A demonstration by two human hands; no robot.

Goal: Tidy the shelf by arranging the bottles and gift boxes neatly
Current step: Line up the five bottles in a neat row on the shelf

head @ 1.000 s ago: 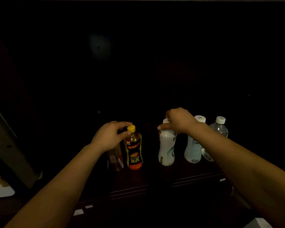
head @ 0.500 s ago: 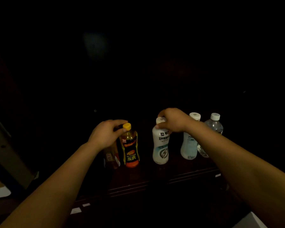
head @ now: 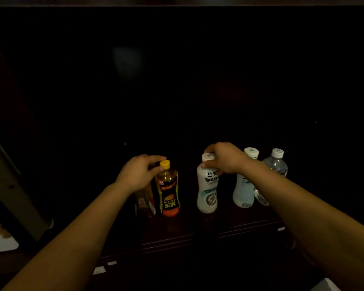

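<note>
Head view, left hand: We are seeing the left hand (head: 138,174) curling over the top of a brown bottle (head: 144,203), fingers closed around its neck; most of that bottle is hiding beneath the palm, so only its lower label is showing.
Head view, yellow-capped bottle: The yellow-capped bottle (head: 168,190) is standing upright just right of the left hand, its cap touching the thumb and forefinger tips; whether the hand is also gripping it, we cannot tell.
Head view, right hand: The right hand (head: 224,158) is pinching the neck of the white bottle (head: 207,191) just under its cap, fingers wrapping round from the right.
Head view, white bottle: It is standing upright on the dark shelf (head: 177,234), directly below the right hand and apart from the yellow-capped one.
Head view, other bottles: We are noticing a pale bottle (head: 244,190) and a clear water bottle (head: 276,166) standing behind the right forearm, close together, neither being touched.
Head view, lighting: The shelf interior is showing almost black.
</note>
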